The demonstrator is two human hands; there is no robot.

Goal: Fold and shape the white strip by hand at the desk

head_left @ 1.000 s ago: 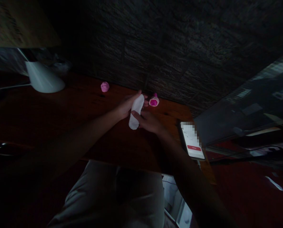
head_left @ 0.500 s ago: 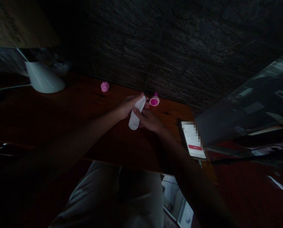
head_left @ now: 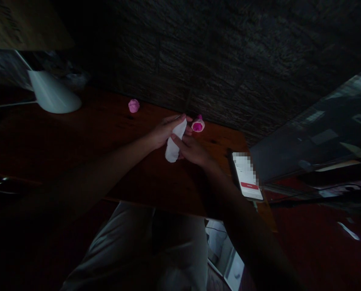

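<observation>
A flat, elongated white piece of what looks like modelling clay (head_left: 172, 151) is held above the wooden table, tilted with its upper end to the right. My left hand (head_left: 164, 131) grips its upper part, the thumb lying along the edge. From the right, my right hand (head_left: 192, 149) pinches its middle, with the thumb on top and the other fingers beneath. Just beyond my fingertips lies a pale pink rolled piece with a bright magenta centre (head_left: 197, 126). Farther left, a pink lump (head_left: 134, 106) rests near the wall.
The dim wooden table (head_left: 107, 121) meets a dark textured wall (head_left: 180, 60). At the left stands a lamp with a white base (head_left: 54, 95) and a cord. A lit phone (head_left: 246, 176) lies near the table's right edge. Below the front edge are my legs (head_left: 131, 246).
The view has shifted slightly, so most things sit a little higher in the picture. Both hands keep hold of the white piece; its lower end looks slightly more upright.
</observation>
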